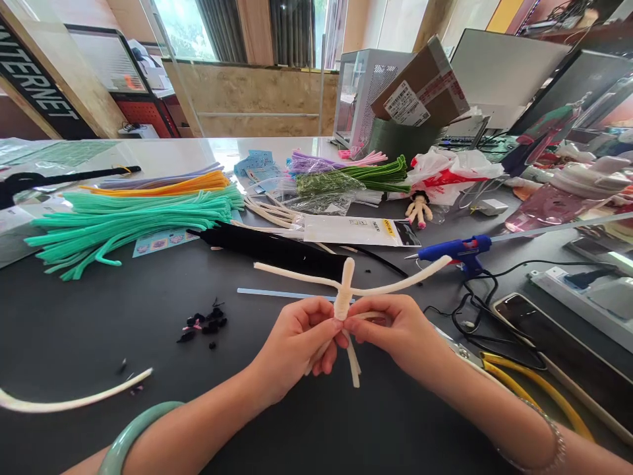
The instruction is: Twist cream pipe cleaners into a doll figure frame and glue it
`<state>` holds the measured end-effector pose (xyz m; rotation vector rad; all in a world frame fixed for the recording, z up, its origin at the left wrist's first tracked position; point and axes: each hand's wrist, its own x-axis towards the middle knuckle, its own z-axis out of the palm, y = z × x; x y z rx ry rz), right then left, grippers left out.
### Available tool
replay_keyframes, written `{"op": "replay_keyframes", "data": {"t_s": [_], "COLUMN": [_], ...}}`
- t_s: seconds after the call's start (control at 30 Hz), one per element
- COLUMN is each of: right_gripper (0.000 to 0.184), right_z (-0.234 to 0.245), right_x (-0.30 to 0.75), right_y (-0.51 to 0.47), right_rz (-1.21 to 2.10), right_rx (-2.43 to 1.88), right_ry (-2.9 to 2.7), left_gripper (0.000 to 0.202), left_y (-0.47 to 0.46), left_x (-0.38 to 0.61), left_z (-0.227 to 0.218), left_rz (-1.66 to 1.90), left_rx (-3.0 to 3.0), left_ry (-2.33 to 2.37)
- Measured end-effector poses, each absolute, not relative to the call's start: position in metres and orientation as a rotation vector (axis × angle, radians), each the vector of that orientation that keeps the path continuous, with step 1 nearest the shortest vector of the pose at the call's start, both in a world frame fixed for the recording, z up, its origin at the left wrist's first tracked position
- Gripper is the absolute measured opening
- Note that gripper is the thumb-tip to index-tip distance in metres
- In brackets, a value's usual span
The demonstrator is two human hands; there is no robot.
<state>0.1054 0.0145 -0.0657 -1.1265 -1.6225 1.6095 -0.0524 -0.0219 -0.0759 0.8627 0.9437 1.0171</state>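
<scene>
Between my two hands stands a cream pipe-cleaner figure [343,301], upright, with a wrapped body, a looped top and two long arms spreading left and right. My left hand [307,335] pinches its lower end with thumb and fingers. From the other side my right hand [390,326] grips the same low part, with a cream strand running between its fingers. Loose cream ends [353,363] hang down below the body. Part of the lower figure is hidden by my fingers. A pale glue stick [281,294] lies just behind my left hand.
Bundles of turquoise pipe cleaners [138,221], black ones [277,249] and green ones [376,175] lie behind. At right are a blue glue gun [457,251], its cable, a phone [558,349] and yellow-handled pliers [534,382]. Black scraps [210,323] and a cream stem [79,400] lie left.
</scene>
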Motion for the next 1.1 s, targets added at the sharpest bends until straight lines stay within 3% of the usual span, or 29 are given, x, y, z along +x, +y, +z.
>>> {"op": "replay_keyframes", "data": {"t_s": [0.6,1.1], "right_gripper": [0.023,0.023], "right_z": [-0.0659,-0.063], "right_x": [0.1082,0.1081], "right_y": [0.0136,0.0127], "right_rz": [2.064,2.048], "right_rx": [-0.975,-0.974], "right_ry": [-1.321,-1.32], "left_gripper": [0.013,0.013], "left_y": [-0.0202,-0.0213], "left_x": [-0.0567,-0.0557], "left_z": [-0.0784,-0.0786], "left_rz": [0.939,0.969], "left_rx": [0.664,0.65], "left_ry": [0.618,0.613]}}
